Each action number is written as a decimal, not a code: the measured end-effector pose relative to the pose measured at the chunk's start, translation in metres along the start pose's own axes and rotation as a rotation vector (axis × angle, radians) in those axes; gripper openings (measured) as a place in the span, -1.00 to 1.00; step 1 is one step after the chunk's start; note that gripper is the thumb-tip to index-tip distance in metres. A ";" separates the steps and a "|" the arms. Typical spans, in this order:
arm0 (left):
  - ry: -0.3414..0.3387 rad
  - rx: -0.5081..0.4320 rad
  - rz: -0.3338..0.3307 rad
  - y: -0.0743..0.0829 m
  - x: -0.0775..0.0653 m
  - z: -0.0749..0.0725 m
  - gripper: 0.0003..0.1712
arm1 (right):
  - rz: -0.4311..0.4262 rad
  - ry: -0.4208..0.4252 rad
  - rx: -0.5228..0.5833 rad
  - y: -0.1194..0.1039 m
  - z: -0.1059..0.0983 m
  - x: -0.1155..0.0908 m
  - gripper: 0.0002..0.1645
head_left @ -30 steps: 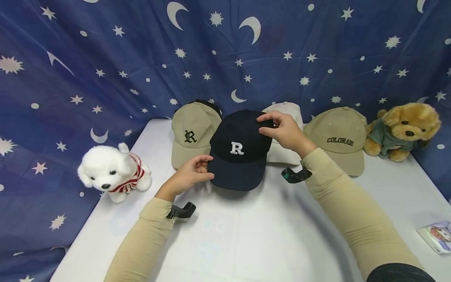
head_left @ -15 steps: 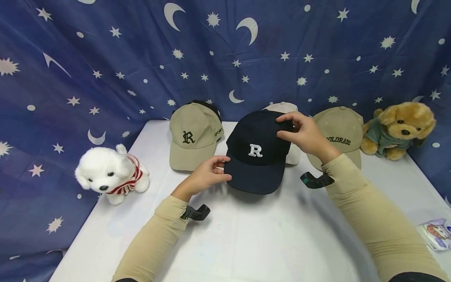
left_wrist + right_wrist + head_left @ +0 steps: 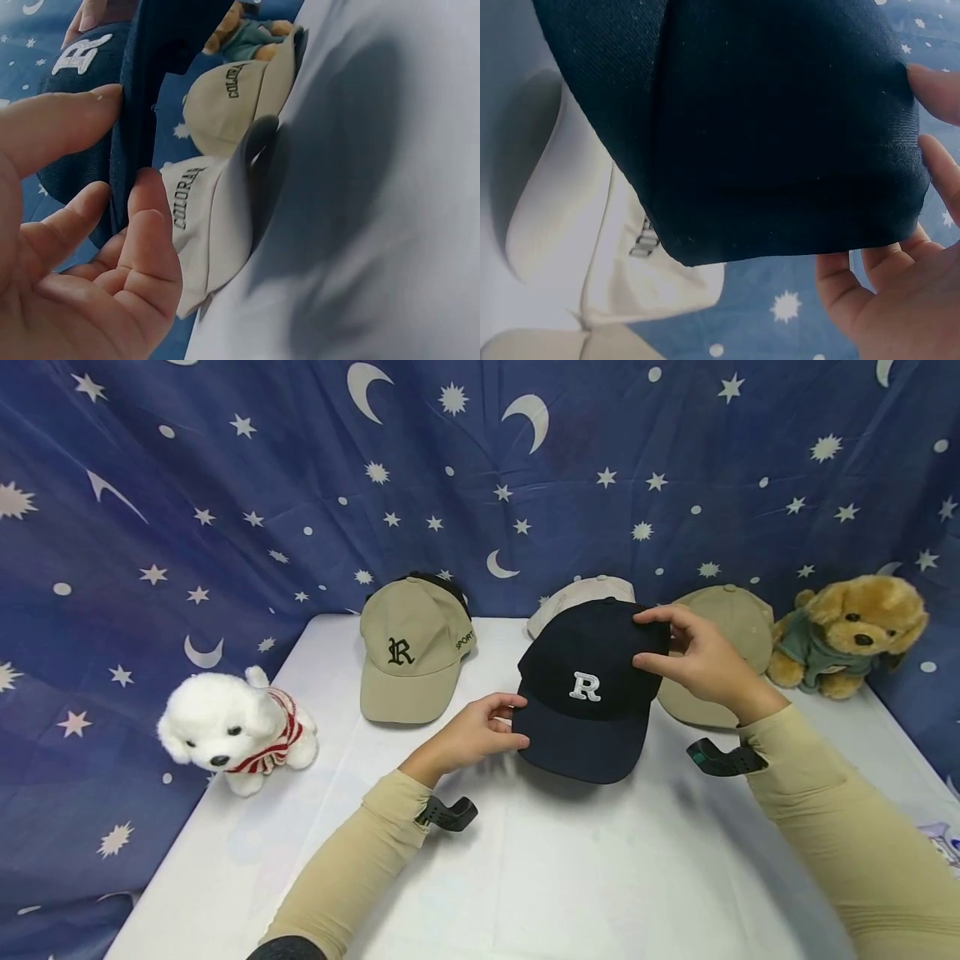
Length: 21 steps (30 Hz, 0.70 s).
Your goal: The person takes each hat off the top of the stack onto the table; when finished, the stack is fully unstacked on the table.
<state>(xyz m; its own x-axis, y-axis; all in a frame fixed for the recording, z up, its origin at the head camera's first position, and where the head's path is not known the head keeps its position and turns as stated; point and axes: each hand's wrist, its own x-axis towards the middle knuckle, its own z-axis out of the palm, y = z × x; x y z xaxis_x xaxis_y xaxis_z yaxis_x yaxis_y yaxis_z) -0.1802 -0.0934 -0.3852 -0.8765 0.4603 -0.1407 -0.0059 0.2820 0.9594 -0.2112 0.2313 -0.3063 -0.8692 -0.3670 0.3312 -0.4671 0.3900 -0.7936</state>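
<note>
Both hands hold a navy baseball cap (image 3: 581, 739) with a white letter R, raised above the white table and casting a shadow on it. My left hand (image 3: 476, 731) pinches the left edge of its brim; the left wrist view shows thumb and fingers on either side of that brim (image 3: 135, 112). At the crown's upper right side my right hand (image 3: 701, 656) grips the fabric, thumb and fingers around the cap's rim in the right wrist view. Behind the navy cap, mostly hidden, lies an off-white cap (image 3: 581, 593). A beige cap (image 3: 731, 614) is partly covered by the right hand.
A beige cap (image 3: 412, 647) with a black R stands at the left, a black cap (image 3: 444, 581) behind it. A white plush dog (image 3: 225, 718) sits at the table's left, a brown plush dog (image 3: 855, 627) at the far right. A packet (image 3: 943, 843) shows at the right edge.
Both hands have carried the navy cap to the right and slightly nearer. The beige R cap is now fully uncovered, while the navy cap hides the off-white cap's front.
</note>
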 end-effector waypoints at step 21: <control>-0.059 0.022 0.016 0.006 0.023 0.043 -0.33 | 0.041 0.090 -0.124 0.004 -0.031 -0.031 -0.36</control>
<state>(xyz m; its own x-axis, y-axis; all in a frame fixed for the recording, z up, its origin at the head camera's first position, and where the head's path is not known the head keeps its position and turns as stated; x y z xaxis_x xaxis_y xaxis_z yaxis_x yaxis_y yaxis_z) -0.1797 -0.0448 -0.3929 -0.8465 0.5136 -0.1398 0.0191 0.2918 0.9563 -0.1914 0.2701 -0.3035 -0.8963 -0.2738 0.3489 -0.4428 0.5064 -0.7400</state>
